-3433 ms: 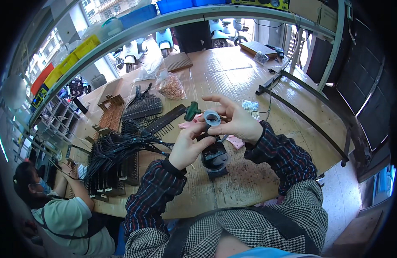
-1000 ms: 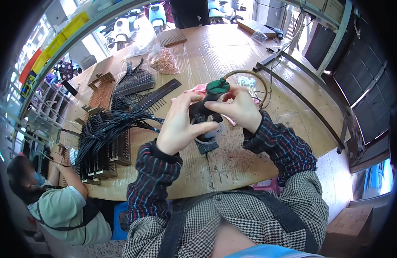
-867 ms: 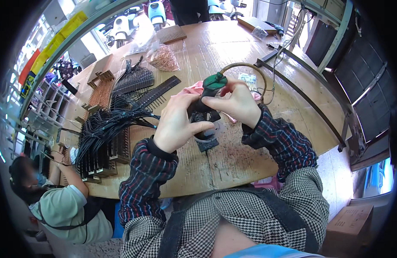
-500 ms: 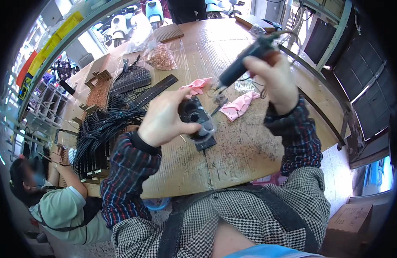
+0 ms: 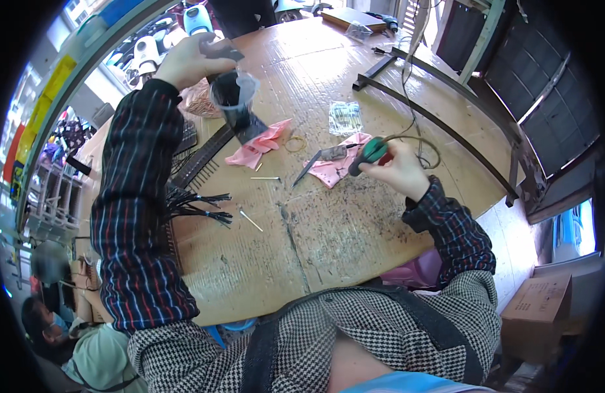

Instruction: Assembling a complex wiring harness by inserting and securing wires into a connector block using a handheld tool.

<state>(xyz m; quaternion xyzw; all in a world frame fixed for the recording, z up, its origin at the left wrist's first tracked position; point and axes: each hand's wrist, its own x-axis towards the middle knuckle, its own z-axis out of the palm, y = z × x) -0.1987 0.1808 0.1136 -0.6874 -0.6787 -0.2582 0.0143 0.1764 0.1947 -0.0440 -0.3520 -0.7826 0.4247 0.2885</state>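
My left hand (image 5: 192, 60) is raised at the far left, its fingers closed around a dark block. A clear plastic cup (image 5: 245, 88) sits against the block, just below the fingers; blur hides how they join. My right hand (image 5: 402, 169) grips a green and dark tool (image 5: 374, 150), its exact kind unclear, low over the right side of the table. A brown cable loops beside that hand. Beneath and left of the tool lie a pink cloth (image 5: 330, 173) and slim dark tweezers (image 5: 304, 170). Another pink cloth (image 5: 249, 156) lies below the cup.
Cotton swabs (image 5: 251, 220) lie on the marked tabletop (image 5: 355, 223). Black wires (image 5: 201, 206) lie beside my left forearm. A small clear packet (image 5: 345, 118) and a dark metal frame (image 5: 440, 114) are at the right. A co-worker (image 5: 99, 347) sits at lower left.
My left hand has moved far and left, carrying the dark block and cup off the middle of the table. My right hand has come down and nearer, with its tool lowered.
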